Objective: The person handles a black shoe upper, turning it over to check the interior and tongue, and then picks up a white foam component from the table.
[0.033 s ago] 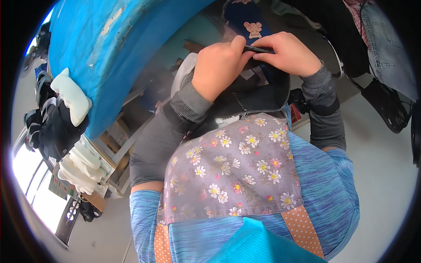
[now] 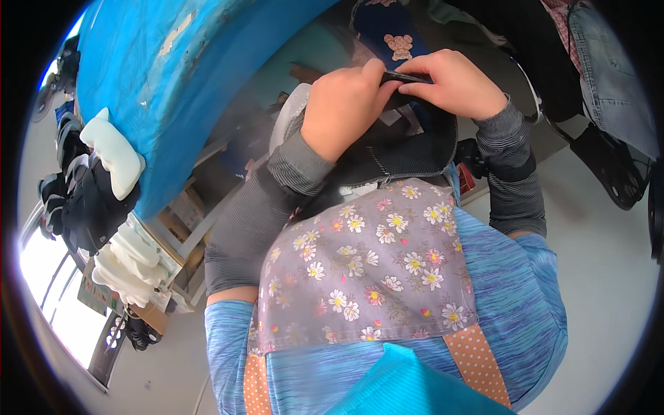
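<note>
Both hands are raised above my lap, close together, pinching a thin black strip (image 2: 403,77) that looks like a folded edge of dark material. My left hand (image 2: 346,104) is closed on its left end, thumb and fingers pressed together. From the other side my right hand (image 2: 453,84) pinches the strip's right end between thumb and fingers. Below them lies a black fabric piece (image 2: 415,155) with visible edge stitching, against my flowered apron (image 2: 373,270). Whether the strip belongs to that fabric cannot be seen. A pale grey padded edge (image 2: 287,117) shows beside my left wrist.
A large blue sheet-like cover (image 2: 187,83) fills the upper left. White moulded shapes (image 2: 114,155) and dark shoe-like items (image 2: 97,200) are at far left. Dark blue cloth with a bear figure (image 2: 399,47) lies beyond my hands. Folded denim (image 2: 609,76) sits at right.
</note>
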`<state>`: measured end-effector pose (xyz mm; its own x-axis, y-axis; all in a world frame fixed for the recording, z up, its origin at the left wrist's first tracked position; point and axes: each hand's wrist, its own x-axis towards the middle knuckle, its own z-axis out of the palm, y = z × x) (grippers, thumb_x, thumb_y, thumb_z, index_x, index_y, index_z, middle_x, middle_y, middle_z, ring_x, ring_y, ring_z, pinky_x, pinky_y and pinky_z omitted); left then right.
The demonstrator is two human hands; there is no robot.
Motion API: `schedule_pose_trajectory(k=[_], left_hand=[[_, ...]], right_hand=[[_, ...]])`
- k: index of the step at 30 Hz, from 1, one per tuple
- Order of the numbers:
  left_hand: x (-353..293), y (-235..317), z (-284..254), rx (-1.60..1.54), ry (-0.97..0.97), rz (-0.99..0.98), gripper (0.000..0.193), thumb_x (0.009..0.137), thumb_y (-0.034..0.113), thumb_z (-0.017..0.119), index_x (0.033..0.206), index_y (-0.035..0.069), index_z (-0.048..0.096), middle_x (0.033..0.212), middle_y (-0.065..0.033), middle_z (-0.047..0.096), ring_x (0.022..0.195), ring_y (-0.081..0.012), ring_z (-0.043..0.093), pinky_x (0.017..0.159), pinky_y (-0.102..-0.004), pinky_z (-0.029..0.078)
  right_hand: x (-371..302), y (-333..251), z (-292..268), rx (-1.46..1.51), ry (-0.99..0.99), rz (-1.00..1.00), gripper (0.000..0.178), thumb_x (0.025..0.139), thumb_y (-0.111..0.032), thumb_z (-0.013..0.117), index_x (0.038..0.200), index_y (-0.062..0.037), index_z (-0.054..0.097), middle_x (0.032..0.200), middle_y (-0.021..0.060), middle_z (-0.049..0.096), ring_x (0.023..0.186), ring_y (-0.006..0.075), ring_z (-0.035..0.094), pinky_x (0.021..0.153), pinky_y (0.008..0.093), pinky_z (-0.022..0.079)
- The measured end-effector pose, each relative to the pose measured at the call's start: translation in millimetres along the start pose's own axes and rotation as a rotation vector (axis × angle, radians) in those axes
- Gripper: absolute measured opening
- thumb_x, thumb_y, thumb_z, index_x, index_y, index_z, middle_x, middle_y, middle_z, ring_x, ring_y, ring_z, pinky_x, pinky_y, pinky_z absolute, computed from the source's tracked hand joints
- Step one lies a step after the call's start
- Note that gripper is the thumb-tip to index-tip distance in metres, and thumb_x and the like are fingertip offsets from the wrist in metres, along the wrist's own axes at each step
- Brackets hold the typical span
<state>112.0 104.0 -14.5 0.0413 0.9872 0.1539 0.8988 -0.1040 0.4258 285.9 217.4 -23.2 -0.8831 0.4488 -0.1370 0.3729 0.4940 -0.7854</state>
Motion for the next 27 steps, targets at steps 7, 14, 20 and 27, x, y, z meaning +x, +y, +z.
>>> schedule_pose_trajectory(k=[7,14,20,27], left_hand=[[-4,2,2,-0.001,0.031,0.129,0.02,0.082,0.017,0.069,0.073,0.007,0.054,0.063,-0.0077,0.059,0.058,-0.0266,0.061,0.051,-0.0366,0.048],[-3,1,0,0.017,0.056,0.238,0.022,0.083,0.016,0.068,0.07,0.008,0.051,0.061,-0.006,0.056,0.057,-0.0238,0.06,0.05,-0.0346,0.048],[-4,-5,1,-0.022,0.054,0.333,0.024,0.083,0.017,0.069,0.07,0.008,0.051,0.059,-0.0069,0.055,0.055,-0.0243,0.059,0.049,-0.0344,0.047],[-3,1,1,0.0,0.167,0.168,0.024,0.081,0.019,0.073,0.072,0.008,0.053,0.057,-0.0073,0.054,0.051,-0.0256,0.056,0.046,-0.0351,0.044]], right_hand=[[-1,-3,3,0.027,0.09,-0.037,0.028,0.086,-0.016,0.066,0.111,-0.0045,0.067,0.1,0.0164,0.069,0.091,0.0303,0.067,0.079,0.0338,0.052],[3,0,3,-0.002,0.014,0.004,0.031,0.086,-0.014,0.064,0.116,-0.0063,0.065,0.106,0.0151,0.068,0.094,0.0312,0.066,0.082,0.035,0.052],[-1,1,7,-0.013,0.02,-0.004,0.031,0.086,-0.012,0.063,0.116,-0.0062,0.065,0.106,0.0157,0.068,0.094,0.0319,0.065,0.081,0.036,0.051],[0,-4,-3,-0.097,0.03,-0.119,0.026,0.082,-0.017,0.068,0.104,-0.0034,0.069,0.084,0.0159,0.067,0.074,0.0315,0.063,0.067,0.0357,0.049]])
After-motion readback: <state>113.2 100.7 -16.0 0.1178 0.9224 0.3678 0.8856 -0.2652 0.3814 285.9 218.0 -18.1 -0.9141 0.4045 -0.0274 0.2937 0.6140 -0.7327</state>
